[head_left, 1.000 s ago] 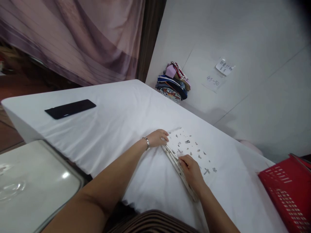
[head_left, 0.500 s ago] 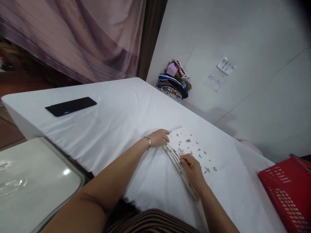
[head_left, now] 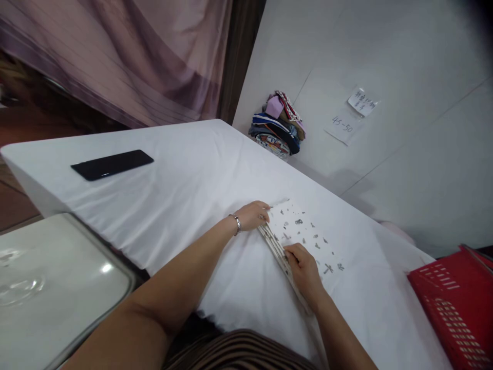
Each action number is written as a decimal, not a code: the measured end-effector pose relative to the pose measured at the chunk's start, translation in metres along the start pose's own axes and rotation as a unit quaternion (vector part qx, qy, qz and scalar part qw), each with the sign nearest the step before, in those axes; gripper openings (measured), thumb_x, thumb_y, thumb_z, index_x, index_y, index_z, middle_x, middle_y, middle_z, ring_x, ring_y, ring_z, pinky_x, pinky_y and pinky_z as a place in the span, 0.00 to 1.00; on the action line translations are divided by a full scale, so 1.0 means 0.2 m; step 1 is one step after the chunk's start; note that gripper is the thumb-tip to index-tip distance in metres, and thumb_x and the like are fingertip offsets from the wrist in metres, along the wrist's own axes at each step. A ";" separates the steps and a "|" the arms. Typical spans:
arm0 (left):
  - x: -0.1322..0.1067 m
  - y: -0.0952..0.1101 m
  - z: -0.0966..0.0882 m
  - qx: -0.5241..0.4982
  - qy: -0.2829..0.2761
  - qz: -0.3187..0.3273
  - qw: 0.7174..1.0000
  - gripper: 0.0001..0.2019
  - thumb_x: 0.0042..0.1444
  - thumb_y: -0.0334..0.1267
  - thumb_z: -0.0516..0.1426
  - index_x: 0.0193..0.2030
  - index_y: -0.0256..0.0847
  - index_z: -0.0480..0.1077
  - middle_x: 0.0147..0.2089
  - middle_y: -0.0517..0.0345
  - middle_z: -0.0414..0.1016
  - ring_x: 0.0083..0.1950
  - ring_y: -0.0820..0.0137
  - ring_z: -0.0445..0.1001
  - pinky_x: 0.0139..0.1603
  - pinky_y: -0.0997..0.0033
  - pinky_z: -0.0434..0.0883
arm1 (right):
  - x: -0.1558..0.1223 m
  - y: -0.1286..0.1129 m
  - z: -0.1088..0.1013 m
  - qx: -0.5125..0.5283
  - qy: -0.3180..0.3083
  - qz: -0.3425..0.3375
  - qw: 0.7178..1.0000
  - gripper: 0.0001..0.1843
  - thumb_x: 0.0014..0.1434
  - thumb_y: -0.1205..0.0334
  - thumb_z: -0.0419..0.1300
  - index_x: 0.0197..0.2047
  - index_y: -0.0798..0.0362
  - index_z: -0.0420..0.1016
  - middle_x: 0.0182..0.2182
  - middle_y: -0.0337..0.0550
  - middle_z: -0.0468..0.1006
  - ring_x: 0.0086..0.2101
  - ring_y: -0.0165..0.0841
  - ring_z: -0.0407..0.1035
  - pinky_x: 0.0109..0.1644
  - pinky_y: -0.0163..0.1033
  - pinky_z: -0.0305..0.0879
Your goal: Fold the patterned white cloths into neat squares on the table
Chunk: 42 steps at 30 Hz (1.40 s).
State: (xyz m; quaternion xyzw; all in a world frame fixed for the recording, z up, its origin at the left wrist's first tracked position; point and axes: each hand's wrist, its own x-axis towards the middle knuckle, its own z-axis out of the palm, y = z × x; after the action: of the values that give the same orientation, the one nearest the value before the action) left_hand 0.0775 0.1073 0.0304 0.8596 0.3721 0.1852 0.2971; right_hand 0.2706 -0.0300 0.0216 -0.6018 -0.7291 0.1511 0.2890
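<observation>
The printed cloth lies on the counter. The left hand pinches its folded far end, and the right hand pinches its edge near the middle. If one pulls harder, the layers could slip crooked. Beyond the cloth are piled clothes and a pale wall; right of it, a red basket.

Appears as a folded white printed cloth, scattered with small grey-brown motifs, one resembling a dragonfly. Lies flat and fairly smooth on top, with several thin layers stacked along the side facing the near edge of the surface. Rests short of the wall-side edge, well apart from the far-left corner.
</observation>
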 end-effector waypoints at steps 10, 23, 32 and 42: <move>-0.01 -0.02 0.00 0.004 -0.024 -0.022 0.999 0.11 0.45 0.32 0.55 0.34 0.46 0.75 0.58 0.64 0.62 0.55 0.69 0.63 0.51 0.74 0.63 | -0.01 -0.03 -0.01 -0.086 -0.038 0.007 0.996 0.09 0.57 0.61 0.51 0.38 0.49 0.70 0.33 0.41 0.71 0.35 0.33 0.66 0.38 0.36 0.62; -0.01 -0.01 0.00 -0.001 -0.032 -0.027 0.999 0.10 0.43 0.33 0.57 0.35 0.45 0.74 0.59 0.63 0.60 0.53 0.67 0.65 0.49 0.74 0.64 | -0.02 -0.04 -0.01 -0.101 -0.016 0.000 0.995 0.12 0.60 0.64 0.46 0.41 0.50 0.70 0.37 0.43 0.71 0.37 0.33 0.66 0.41 0.37 0.62; 0.00 -0.02 -0.01 0.005 -0.024 -0.017 1.000 0.08 0.44 0.35 0.57 0.33 0.45 0.75 0.57 0.62 0.62 0.52 0.70 0.65 0.49 0.76 0.63 | -0.04 -0.03 0.02 -0.186 -0.030 -0.026 0.982 0.12 0.59 0.63 0.48 0.44 0.49 0.69 0.37 0.44 0.71 0.37 0.34 0.65 0.39 0.38 0.63; 0.01 -0.03 0.00 0.008 -0.022 -0.013 1.000 0.08 0.47 0.39 0.56 0.34 0.45 0.75 0.57 0.62 0.63 0.51 0.69 0.66 0.47 0.75 0.64 | -0.01 -0.03 -0.02 -0.072 -0.013 0.015 0.997 0.11 0.59 0.62 0.48 0.38 0.51 0.71 0.33 0.43 0.72 0.35 0.33 0.67 0.39 0.37 0.62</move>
State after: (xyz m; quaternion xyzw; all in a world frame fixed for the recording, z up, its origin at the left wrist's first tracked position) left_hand 0.0760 0.1116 0.0267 0.8608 0.3786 0.1593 0.3004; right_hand 0.2686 -0.0332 0.0267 -0.6299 -0.7327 0.1102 0.2328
